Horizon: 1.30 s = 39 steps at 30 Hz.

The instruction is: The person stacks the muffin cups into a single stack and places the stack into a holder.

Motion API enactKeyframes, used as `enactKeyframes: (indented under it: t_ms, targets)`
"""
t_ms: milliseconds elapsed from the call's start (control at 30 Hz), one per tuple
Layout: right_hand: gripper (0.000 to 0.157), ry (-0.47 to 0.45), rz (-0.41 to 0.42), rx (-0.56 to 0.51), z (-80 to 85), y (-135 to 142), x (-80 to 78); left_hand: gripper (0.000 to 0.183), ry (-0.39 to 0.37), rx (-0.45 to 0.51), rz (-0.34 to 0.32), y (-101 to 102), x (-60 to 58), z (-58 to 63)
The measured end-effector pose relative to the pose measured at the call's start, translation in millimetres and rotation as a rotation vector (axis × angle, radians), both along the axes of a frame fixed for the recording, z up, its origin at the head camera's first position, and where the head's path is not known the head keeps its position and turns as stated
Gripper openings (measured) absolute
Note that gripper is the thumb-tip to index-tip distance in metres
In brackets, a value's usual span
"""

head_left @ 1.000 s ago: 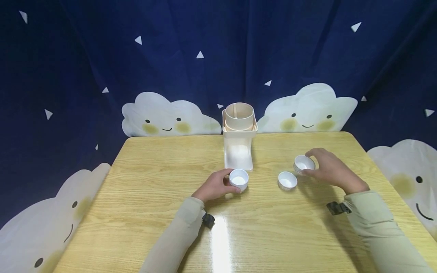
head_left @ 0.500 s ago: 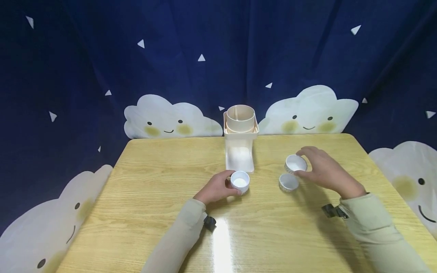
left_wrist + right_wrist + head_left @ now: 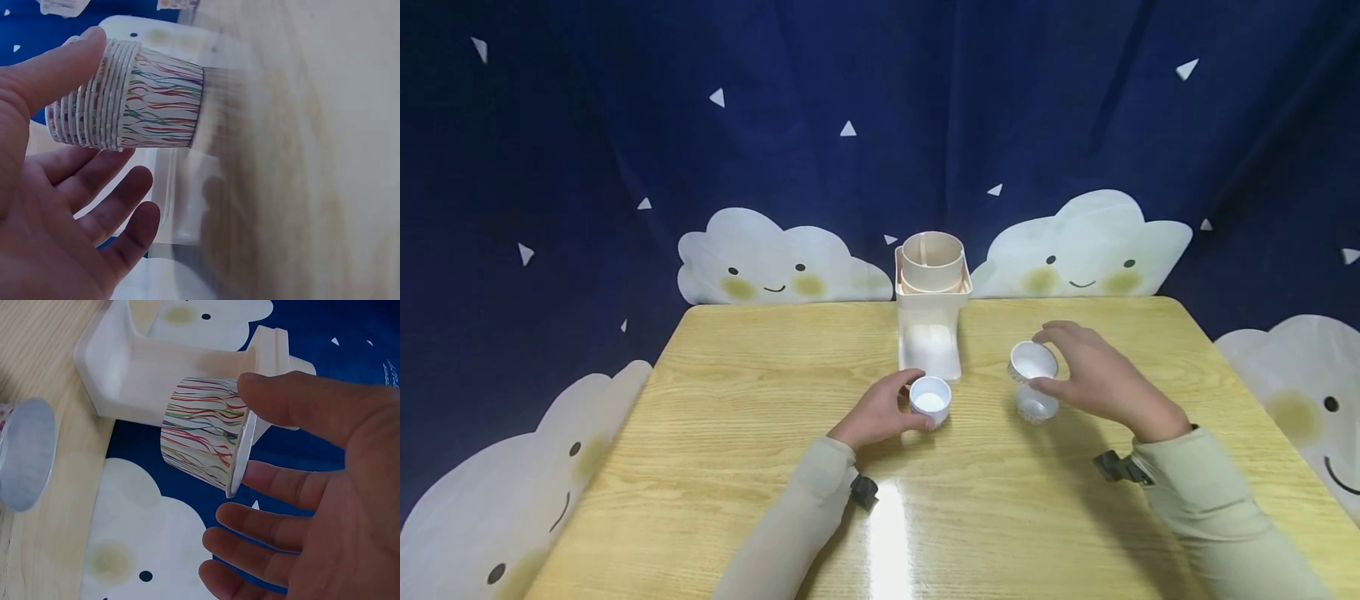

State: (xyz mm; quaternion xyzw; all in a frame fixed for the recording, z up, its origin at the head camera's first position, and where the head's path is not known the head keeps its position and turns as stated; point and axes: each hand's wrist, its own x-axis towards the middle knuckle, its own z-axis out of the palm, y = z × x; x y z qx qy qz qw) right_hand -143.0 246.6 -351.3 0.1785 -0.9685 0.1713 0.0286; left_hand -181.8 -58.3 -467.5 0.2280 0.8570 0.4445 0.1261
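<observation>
My left hand [image 3: 880, 410] holds a stack of nested paper cups [image 3: 165, 100] near the middle of the table, thumb on one side and fingers on the other. Wavy coloured lines cover the cups, and their white rims are bunched together. Between thumb and forefinger, my right hand [image 3: 1093, 375] pinches a single paper cup [image 3: 203, 431] by its rim, with similar coloured lines. In the head view this cup is raised and partly overlaps another paper cup [image 3: 1037, 407] standing on the table. That other cup shows its pale inside [image 3: 28, 456] in the right wrist view.
A cream plastic stand [image 3: 928, 333] with a round, open-topped holder [image 3: 932, 262] is at the table's back edge, just behind the left hand's stack. The wooden table [image 3: 760, 367] meets a dark blue curtain [image 3: 775, 125] with cloud shapes at its far side.
My right hand has carried its cup leftward until it overlaps the standing cup in view. My left hand keeps its hold on the stack at about the same spot.
</observation>
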Motion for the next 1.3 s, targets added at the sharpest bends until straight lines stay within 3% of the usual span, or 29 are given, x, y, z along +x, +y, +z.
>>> enactKeyframes:
  t_ms: [267, 533, 967, 1300]
  targets:
    - [0.056, 0.008, 0.016, -0.007, -2.0, -10, -1.2, 0.08, 0.007, -0.003, 0.016, 3, 1.1, -1.1]
    - [0.056, -0.018, 0.026, -0.004, -2.3, -27, -1.6, 0.059, 0.013, 0.034, 0.026, 5, 2.4, -0.8]
    - [0.055, 0.03, 0.06, 0.012, 1.1, -41, -3.3, 0.06, 0.018, -0.002, 0.027, 4, -0.9, -1.2]
    - [0.053, 0.01, 0.062, 0.019, -1.2, -52, -3.0, 0.06, 0.018, 0.003, 0.028, 5, 0.6, -1.7]
